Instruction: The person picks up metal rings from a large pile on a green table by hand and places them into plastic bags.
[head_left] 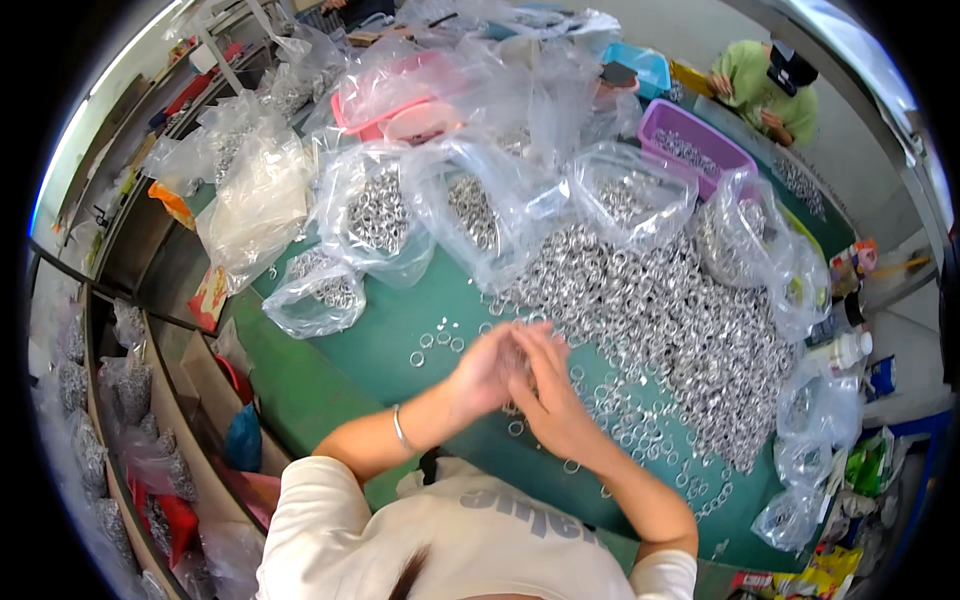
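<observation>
While working at the green table (330,385), best to stay tight against the big heap of small metal rings (660,310), spread over the middle and right of the top and within easy reach. Worth leaving the clear plastic bags (375,215) alone behind the heap, mouths open, more rings inside. Same for the purple tray (700,135) far back, near another person in a green top (765,90), and the pink tray (400,100) under loose plastic.

Nearer in: wise to work low, right at the heap's near left edge, fingertips meeting just above the table, to stop a dropped ring from rolling far.

Left hand (480,372): in from the lower left, forearm slanting up and to the right, palm turned toward the other hand, fingers drawn close together and narrow. Right hand (555,400): in from the lower right, back of the hand up, fingers bent forward and down, tips touching the left hand's. Probably a few rings pinched between the two, but blurred there, so impossible to tell which hand has the hold, or how many. Light pinch advised, elbows tucked in, wrists loose.

Scattered single rings (437,342) just left of the hands, apart from the heap; handy to sweep in. Thin bracelet (400,430) on the left wrist, well back from the fingertips.
</observation>
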